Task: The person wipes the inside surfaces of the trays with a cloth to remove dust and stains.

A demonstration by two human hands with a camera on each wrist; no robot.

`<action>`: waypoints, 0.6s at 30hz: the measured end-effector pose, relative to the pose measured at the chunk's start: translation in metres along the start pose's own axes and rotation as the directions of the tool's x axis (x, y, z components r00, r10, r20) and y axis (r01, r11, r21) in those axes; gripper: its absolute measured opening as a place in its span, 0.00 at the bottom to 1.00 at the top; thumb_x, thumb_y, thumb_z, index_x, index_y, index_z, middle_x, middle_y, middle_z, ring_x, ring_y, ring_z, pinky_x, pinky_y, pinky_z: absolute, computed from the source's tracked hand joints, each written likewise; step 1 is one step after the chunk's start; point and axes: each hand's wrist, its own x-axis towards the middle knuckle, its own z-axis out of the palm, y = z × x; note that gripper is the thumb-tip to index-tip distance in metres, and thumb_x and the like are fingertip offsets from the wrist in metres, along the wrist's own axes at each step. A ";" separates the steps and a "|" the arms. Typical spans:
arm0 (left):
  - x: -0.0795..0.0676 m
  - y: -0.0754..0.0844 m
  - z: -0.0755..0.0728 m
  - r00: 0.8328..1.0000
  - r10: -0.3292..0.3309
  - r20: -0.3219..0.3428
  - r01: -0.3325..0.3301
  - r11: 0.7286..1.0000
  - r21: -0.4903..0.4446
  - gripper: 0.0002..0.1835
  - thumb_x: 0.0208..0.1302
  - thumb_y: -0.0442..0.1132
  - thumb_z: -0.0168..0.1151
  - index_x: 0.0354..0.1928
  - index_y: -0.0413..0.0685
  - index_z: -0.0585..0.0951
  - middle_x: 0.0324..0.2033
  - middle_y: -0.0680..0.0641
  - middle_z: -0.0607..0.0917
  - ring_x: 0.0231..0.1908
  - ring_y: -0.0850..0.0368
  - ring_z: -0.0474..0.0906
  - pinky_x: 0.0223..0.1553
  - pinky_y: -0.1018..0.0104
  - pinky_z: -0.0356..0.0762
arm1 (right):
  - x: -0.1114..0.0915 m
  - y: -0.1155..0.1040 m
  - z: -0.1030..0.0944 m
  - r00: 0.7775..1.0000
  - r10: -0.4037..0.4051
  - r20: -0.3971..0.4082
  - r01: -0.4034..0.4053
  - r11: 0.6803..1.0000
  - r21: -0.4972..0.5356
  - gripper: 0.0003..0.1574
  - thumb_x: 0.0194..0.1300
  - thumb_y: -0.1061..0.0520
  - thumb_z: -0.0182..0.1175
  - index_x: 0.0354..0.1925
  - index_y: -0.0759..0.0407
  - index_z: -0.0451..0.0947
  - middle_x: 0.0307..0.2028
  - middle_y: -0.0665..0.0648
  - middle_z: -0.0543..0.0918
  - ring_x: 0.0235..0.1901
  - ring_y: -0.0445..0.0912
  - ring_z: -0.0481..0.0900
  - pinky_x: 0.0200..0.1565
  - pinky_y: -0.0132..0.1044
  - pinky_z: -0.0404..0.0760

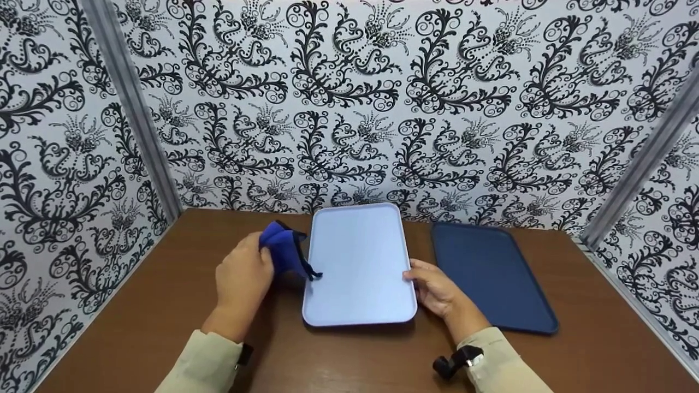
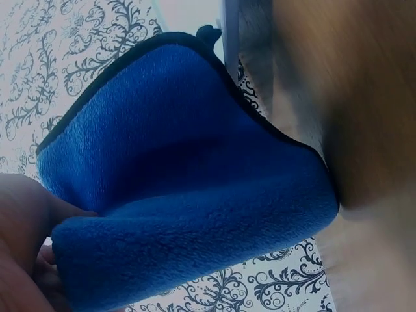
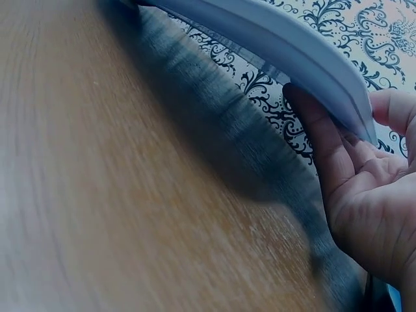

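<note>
My left hand [image 1: 244, 273] pinches a blue plush cloth [image 1: 282, 248] with dark edging, left of a light-blue tray [image 1: 357, 267]. In the left wrist view the cloth [image 2: 195, 156] is folded over, with the thumb on its near edge. A dark corner of it hangs over the tray's left rim. My right hand [image 1: 435, 287] grips the tray's right edge, thumb on top and fingers underneath. The right wrist view shows the tray [image 3: 279, 49] raised off the table on that side, with the right hand [image 3: 370, 188] at its rim.
A dark blue tray [image 1: 494, 275] lies on the brown table [image 1: 360, 360] to the right, partly behind my right forearm. Patterned wall panels [image 1: 349, 109] stand behind the table and at both sides.
</note>
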 end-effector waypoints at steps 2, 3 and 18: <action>0.001 -0.002 -0.001 1.000 -0.019 -0.009 0.019 1.000 -0.002 0.14 0.71 0.39 0.57 0.52 0.42 0.83 0.46 0.35 0.90 0.40 0.28 0.87 0.40 0.28 0.81 | -0.001 -0.001 0.001 1.000 -0.003 0.002 0.003 1.000 0.004 0.19 0.71 0.69 0.50 0.56 0.62 0.78 0.40 0.50 0.90 0.42 0.43 0.87 0.48 0.38 0.86; 0.002 -0.003 -0.002 0.999 -0.030 -0.013 0.030 1.000 0.000 0.14 0.71 0.39 0.57 0.52 0.41 0.83 0.46 0.34 0.89 0.40 0.28 0.87 0.39 0.28 0.81 | -0.001 -0.002 0.001 1.000 -0.005 0.001 0.005 1.000 0.006 0.19 0.71 0.69 0.50 0.56 0.61 0.78 0.40 0.51 0.90 0.42 0.43 0.87 0.48 0.38 0.86; 0.002 0.002 -0.006 0.999 -0.045 -0.018 0.045 0.999 -0.004 0.14 0.69 0.42 0.59 0.47 0.39 0.85 0.41 0.31 0.89 0.38 0.26 0.86 0.40 0.28 0.80 | -0.001 0.000 0.003 0.998 -0.041 0.040 0.039 0.997 0.063 0.20 0.73 0.69 0.47 0.49 0.55 0.83 0.39 0.51 0.91 0.41 0.43 0.88 0.47 0.37 0.86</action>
